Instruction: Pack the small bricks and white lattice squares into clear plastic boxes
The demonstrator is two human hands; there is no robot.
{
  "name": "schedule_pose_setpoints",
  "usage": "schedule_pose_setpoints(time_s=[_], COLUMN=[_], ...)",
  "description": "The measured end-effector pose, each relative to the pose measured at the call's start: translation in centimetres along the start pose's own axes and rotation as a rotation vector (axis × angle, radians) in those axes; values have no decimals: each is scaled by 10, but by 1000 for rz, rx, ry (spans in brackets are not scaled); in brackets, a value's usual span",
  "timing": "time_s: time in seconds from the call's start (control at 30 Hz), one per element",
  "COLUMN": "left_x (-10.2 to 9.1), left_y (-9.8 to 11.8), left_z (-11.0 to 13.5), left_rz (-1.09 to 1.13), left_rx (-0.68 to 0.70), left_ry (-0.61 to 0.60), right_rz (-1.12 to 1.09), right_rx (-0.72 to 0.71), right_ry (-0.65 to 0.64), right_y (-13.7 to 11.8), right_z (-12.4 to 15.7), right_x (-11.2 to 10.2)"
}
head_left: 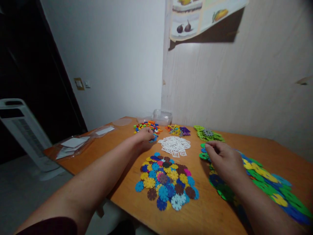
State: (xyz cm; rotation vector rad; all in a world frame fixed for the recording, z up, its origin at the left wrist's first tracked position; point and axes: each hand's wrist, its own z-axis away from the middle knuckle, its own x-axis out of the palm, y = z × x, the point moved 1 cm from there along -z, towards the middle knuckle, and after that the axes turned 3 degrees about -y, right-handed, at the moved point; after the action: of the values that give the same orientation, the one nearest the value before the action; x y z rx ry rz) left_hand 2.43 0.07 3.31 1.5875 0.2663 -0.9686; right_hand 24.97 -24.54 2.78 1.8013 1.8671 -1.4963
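head view: both bare hands over a wooden table. left hand reaches to the far middle, fingers bent, tips at the blue pieces; can't tell if any is gripped. blue pieces sit just in front of the mixed blocks, left of the white pieces.

right hand is on the right side, fingers curled, thumb and index tips close together at the green pieces; can't tell if one is pinched or only touched. green pieces lie at the left end of the large discs, which spread under and beside the right forearm, green, blue and yellow.

between the arms, nearer the person: pile of small discs, mostly blue, yellow and brown, a few pink, overlapping, lying mostly flat. white pieces just beyond it, heaped. farther back: yellow pieces next to purple pieces, then lime pieces to the right with a gray piece on top. clear box at the back by the wall. plastic bags at the table's left edge. white appliance on the floor, far left. fruit poster on the wall above.
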Motion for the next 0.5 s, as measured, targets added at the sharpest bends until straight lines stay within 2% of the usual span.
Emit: schedule_pose_setpoints(time_s=[0.03, 0.13, 0.3, 0.4, 0.5], left_x=[6, 30, 70, 82, 80], left_y=[11, 48, 92, 104, 104], left_z=[6, 30, 70, 77, 69], left_rz=[39, 338, 522, 569, 578], left_rx=[47, 262, 383, 370, 309], left_ry=[-46, -254, -553, -560, -440], right_rz=[-63, -256, -543, -570, -455], right_rx=[-4, 22, 91, 176, 284], right_ry=[-33, -136, -311, -275, -66], right_y=[-3, -11, -17, -8, 18], right_z=[2, 5, 7, 2, -9], right_x=[3, 10, 10, 2, -11])
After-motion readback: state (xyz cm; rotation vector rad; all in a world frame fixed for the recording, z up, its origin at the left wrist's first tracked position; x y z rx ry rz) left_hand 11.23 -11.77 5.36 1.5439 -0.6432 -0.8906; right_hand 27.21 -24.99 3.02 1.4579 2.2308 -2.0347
